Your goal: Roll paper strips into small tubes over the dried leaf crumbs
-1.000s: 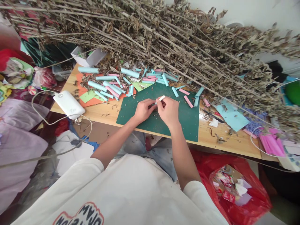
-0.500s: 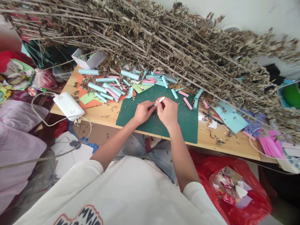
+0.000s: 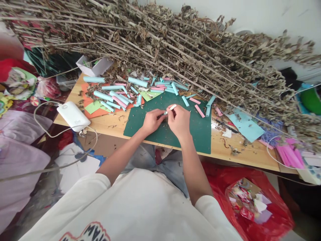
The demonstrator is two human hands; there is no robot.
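My left hand (image 3: 152, 121) is closed, its fingertips pinching a small pale-blue piece (image 3: 166, 113), apparently rolled paper, mostly hidden by the fingers. Against it comes my right hand (image 3: 179, 121), closed around a slim white stick-shaped item (image 3: 173, 107) whose kind I cannot make out. Both hands are over the dark green cutting mat (image 3: 198, 134), fingertips almost meeting. Beyond them lie several rolled paper tubes, blue ones (image 3: 138, 82) and pink ones (image 3: 199, 111), some on the mat's far edge.
Dried leafy stalks (image 3: 160, 43) overhang the back of the wooden table (image 3: 115, 124). A white power bank (image 3: 73, 115) with a cable sits at the left edge. Blue paper (image 3: 247, 124) lies on the right. Below is a red bag (image 3: 273, 214) of scraps.
The hands stay in nearly the same place, with the fingers and the white item shifting only slightly. The view has tilted a little.
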